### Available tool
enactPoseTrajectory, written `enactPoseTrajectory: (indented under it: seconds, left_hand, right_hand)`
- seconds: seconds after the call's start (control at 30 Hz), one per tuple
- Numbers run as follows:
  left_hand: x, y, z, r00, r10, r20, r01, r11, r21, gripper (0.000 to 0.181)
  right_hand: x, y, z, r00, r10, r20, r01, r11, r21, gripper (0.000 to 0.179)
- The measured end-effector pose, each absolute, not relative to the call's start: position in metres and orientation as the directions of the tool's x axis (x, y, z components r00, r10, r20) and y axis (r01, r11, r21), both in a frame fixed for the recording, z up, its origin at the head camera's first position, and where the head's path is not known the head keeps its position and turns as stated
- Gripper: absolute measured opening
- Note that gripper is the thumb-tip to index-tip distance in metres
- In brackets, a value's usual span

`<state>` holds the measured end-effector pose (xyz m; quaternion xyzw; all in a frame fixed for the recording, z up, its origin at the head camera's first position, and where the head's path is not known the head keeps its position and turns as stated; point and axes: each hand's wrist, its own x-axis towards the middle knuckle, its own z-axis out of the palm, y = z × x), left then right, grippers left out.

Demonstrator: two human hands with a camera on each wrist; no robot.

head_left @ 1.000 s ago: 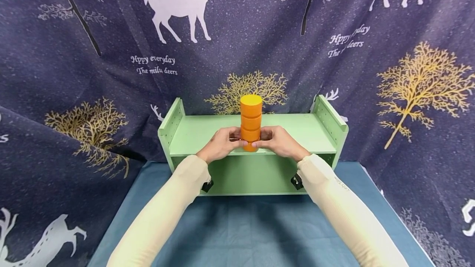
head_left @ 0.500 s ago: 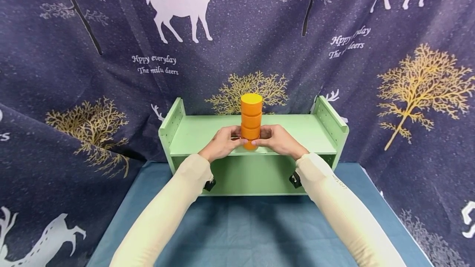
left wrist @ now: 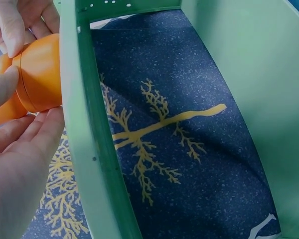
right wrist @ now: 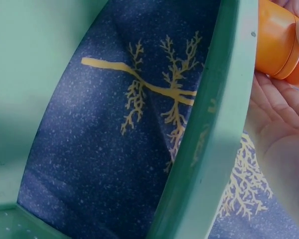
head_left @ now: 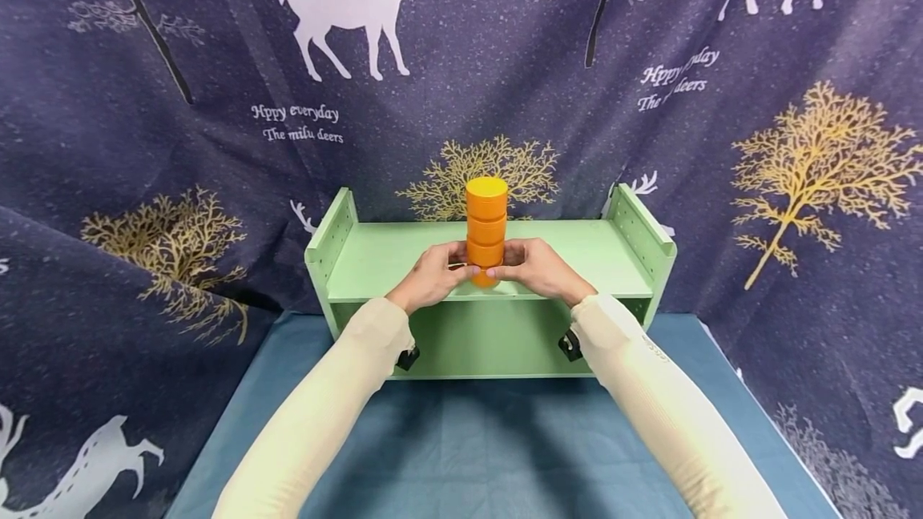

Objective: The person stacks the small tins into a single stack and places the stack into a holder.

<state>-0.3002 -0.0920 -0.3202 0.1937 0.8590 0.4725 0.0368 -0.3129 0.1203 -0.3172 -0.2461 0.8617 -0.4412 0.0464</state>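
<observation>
An upright stack of orange cylinders [head_left: 486, 223] with a yellow top stands near the front edge of the green shelf's upper board [head_left: 577, 259]. My left hand [head_left: 431, 275] grips the lowest part from the left, thumb in front and fingers behind. From the right, my right hand [head_left: 544, 269] grips it the same way, the two thumb tips close together. In the left wrist view the bottom cylinder [left wrist: 42, 74] sits against the board's surface, fingers curled around it. The right wrist view shows the fingers of my right hand [right wrist: 289, 129] beneath the orange side.
The green shelf [head_left: 490, 339] has raised side panels [head_left: 644, 231] with small holes and an open lower bay. It stands on a blue cloth-covered table [head_left: 461, 447]. A dark curtain [head_left: 476, 102] with deer and trees hangs behind and at both sides.
Both hands have moved the orange stack slightly back from the shelf's front edge. Their grip looks the same, and the view has shifted a little.
</observation>
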Motion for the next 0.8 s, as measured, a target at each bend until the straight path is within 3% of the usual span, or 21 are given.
enactPoseTrajectory:
  seconds: [0.3, 0.5, 0.8]
  left_hand:
    - [-0.298, -0.091, -0.321, -0.926, 0.359, 0.118, 0.292, 0.479, 0.828, 0.042]
    - [-0.295, -0.098, -0.32, -0.926, 0.353, 0.132, 0.304, 0.494, 0.814, 0.047]
    - [-0.283, -0.109, -0.32, -0.908, 0.395, 0.141, 0.389, 0.666, 0.636, 0.069]
  right_hand:
    - [-0.312, 0.119, -0.318, -0.877, -0.461, 0.133, -0.378, 0.494, -0.782, 0.046]
    - [-0.311, 0.119, -0.313, -0.884, -0.45, 0.125, -0.371, 0.514, -0.774, 0.056]
    - [-0.298, 0.131, -0.31, -0.877, -0.441, 0.192, -0.465, 0.674, -0.575, 0.07]
